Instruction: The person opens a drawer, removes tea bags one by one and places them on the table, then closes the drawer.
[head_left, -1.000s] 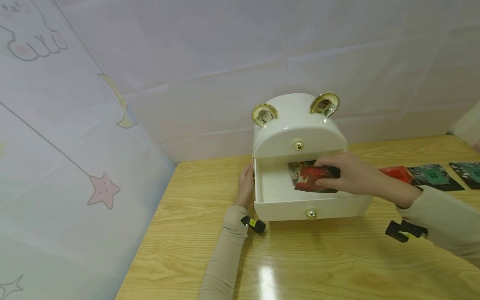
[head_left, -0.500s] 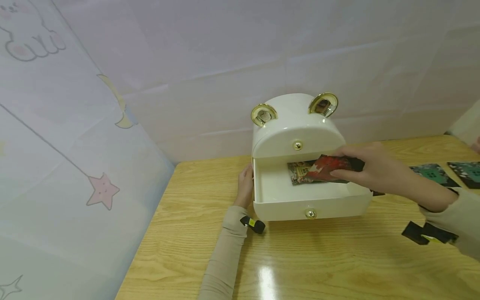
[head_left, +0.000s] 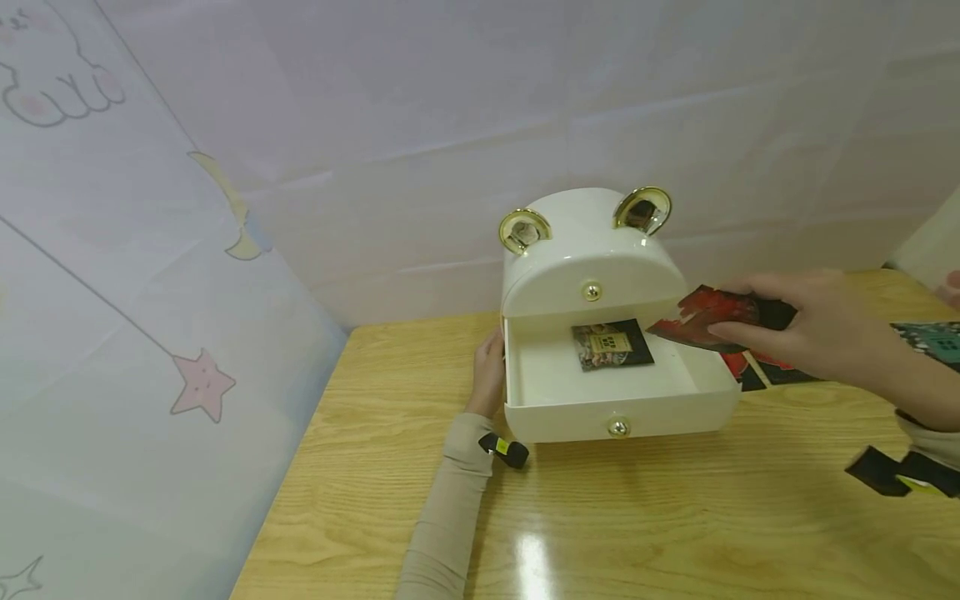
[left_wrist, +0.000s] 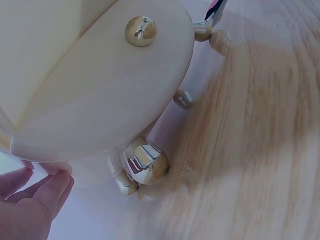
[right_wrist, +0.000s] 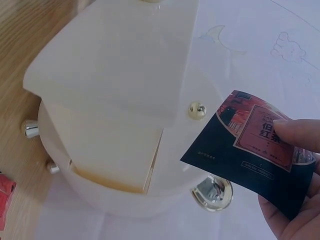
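Observation:
In the head view a white box [head_left: 588, 225] with gold ears has its lower drawer [head_left: 558, 423] pulled out; a dark packet [head_left: 612, 344] lies flat inside. My left hand [head_left: 489, 375] rests against the box's left side, and in the left wrist view the fingers [left_wrist: 52, 192] touch its edge. My right hand [head_left: 813, 329] pinches a red and black packet [head_left: 716, 317] over the drawer's right end. The right wrist view shows this packet [right_wrist: 255, 145] between thumb and fingers, its printed face visible.
Right of the drawer, red and black packets [head_left: 780, 371] lie on the wooden table [head_left: 637, 517], with a green and black one [head_left: 933, 340] farther right, partly behind the right arm. A patterned cloth wall [head_left: 412, 167] stands behind and at left.
My right hand has moved right with the red and black packet, away from the drawer's middle, uncovering the packet lying inside. My left hand has stayed at the box's side.

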